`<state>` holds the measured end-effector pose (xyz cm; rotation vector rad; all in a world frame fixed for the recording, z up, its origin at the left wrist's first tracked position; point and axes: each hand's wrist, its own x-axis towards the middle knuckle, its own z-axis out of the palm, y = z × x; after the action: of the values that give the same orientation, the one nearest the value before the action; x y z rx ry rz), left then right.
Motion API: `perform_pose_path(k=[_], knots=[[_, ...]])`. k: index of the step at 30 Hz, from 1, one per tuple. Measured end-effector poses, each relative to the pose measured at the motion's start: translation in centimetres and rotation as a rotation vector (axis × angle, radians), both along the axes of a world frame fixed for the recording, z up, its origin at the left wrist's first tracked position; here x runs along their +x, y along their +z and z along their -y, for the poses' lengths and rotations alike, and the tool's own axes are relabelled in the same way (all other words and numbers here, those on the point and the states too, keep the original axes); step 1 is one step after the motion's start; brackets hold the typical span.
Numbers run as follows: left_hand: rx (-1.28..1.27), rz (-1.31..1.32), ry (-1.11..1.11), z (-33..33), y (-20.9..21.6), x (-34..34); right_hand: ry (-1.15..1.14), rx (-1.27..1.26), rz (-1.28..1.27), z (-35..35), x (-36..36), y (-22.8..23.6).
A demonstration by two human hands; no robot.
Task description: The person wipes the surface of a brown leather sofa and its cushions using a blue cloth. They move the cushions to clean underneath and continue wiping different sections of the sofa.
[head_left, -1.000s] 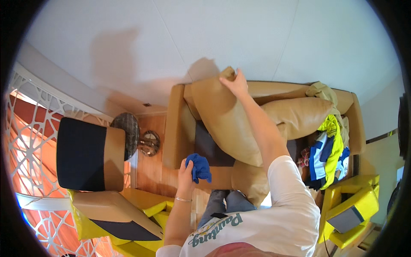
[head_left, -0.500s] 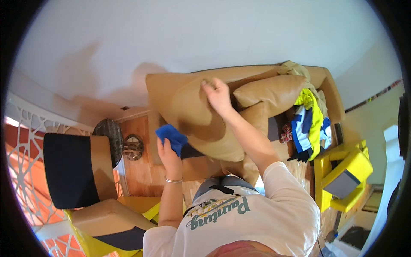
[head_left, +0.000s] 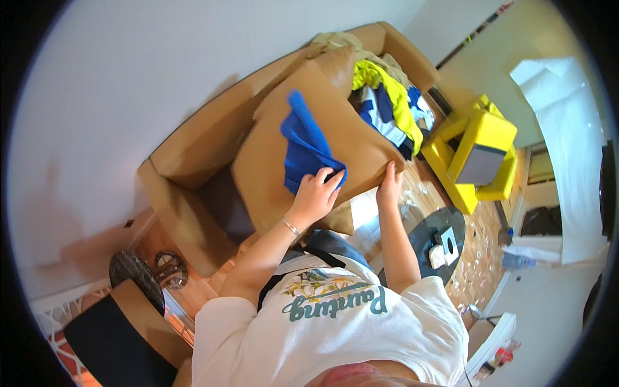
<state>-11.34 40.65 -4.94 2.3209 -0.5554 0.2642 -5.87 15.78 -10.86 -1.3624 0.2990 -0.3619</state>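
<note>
Head view shows left hand [head_left: 314,197] outstretched, fingers curled round blue cloth [head_left: 303,138], right hand [head_left: 389,187] pinching tan cushion [head_left: 353,143].

Head-worn, as the left of a side-by-side pair. Looks steeply down over the white shirt [head_left: 335,329], very near, toward the left hand [head_left: 314,198] and right hand [head_left: 389,188]. Faces the sofa [head_left: 203,149] and wall [head_left: 148,77] beyond, farther off and aslant. Takes in a wide fisheye sweep, bending straight edges toward the outside.
</note>
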Motion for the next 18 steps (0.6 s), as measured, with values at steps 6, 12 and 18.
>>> perform_pose_path(k=[6, 12, 18], knots=[[0.259, -0.243, -0.181, 5.6, -7.4, 0.8, -0.218, -0.011, -0.329, 5.9, -4.9, -6.5], [0.232, 0.06, 0.073, 9.7, -10.4, 4.2, 0.001, -0.076, -0.573, 11.1, -6.1, -5.8], [0.28, -0.09, 0.253, 14.0, -9.3, 12.6, 0.182, -0.13, -0.586, 16.3, -3.6, -8.2]])
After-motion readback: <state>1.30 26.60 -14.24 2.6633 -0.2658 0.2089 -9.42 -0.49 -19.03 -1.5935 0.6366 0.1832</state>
